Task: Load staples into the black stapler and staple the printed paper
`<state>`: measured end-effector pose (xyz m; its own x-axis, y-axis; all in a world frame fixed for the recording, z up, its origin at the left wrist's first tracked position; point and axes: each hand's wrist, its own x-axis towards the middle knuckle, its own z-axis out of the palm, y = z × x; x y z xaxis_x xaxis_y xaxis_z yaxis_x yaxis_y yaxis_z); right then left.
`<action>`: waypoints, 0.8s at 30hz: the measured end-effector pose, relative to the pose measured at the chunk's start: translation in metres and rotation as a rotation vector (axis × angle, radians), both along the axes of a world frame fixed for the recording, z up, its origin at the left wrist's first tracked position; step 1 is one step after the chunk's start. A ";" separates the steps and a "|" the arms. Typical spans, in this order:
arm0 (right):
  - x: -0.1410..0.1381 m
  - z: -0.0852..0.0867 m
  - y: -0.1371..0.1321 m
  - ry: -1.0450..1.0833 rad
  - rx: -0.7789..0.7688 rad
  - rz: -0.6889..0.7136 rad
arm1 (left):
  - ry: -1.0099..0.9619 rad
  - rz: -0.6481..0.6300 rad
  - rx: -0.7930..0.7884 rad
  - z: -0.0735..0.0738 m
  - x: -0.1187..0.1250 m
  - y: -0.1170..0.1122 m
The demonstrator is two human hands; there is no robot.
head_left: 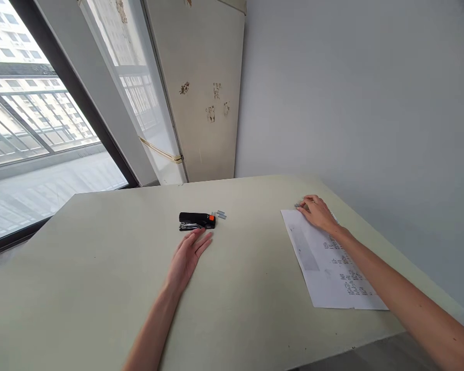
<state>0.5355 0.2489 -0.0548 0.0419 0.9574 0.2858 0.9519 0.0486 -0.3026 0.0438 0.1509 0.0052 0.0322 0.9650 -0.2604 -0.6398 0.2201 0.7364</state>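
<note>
Left hand [187,256] lay open beside a black-and-orange plastic stapler [195,218], grey metal staple strips [221,215] already at its end, while more small grey pieces [297,205] lay at the right hand [317,213], its grip unclear, by printed white paper [328,291]

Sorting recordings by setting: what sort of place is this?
Probably a room in a home, likely an apartment: a tall, fridge-like cabinet stands against the wall, and outside are a balcony-style railing and a many-windowed building.
</note>
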 end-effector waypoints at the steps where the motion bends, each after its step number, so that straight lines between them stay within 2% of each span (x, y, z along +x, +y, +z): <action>1: 0.002 0.000 0.001 0.003 -0.008 0.013 | 0.008 -0.001 0.011 -0.001 -0.001 0.000; 6: 0.001 0.005 0.004 0.029 -0.032 0.069 | 0.007 -0.012 0.010 -0.003 -0.005 0.000; 10: -0.004 0.016 0.007 0.059 -0.020 0.057 | 0.020 -0.001 0.003 -0.003 -0.005 0.001; 13: -0.006 0.027 -0.006 0.099 0.008 0.015 | 0.061 0.003 -0.003 -0.004 -0.006 0.002; 15: -0.006 0.031 -0.031 0.130 0.018 -0.005 | 0.083 0.001 -0.002 -0.004 -0.007 0.002; 18: -0.003 0.030 -0.090 0.157 -0.007 -0.016 | 0.166 -0.014 0.037 -0.006 -0.007 0.001; 21: 0.009 0.019 -0.157 0.183 -0.082 -0.036 | 0.254 -0.029 0.103 -0.006 -0.006 0.000; 24: 0.026 0.005 -0.206 0.192 -0.087 -0.094 | 0.332 -0.046 0.153 -0.004 -0.002 -0.003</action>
<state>0.5618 0.0428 -0.0496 0.1781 0.9673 0.1804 0.8757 -0.0722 -0.4774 0.0418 0.1477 0.0011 0.0142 0.9931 -0.1167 -0.3529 0.1142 0.9287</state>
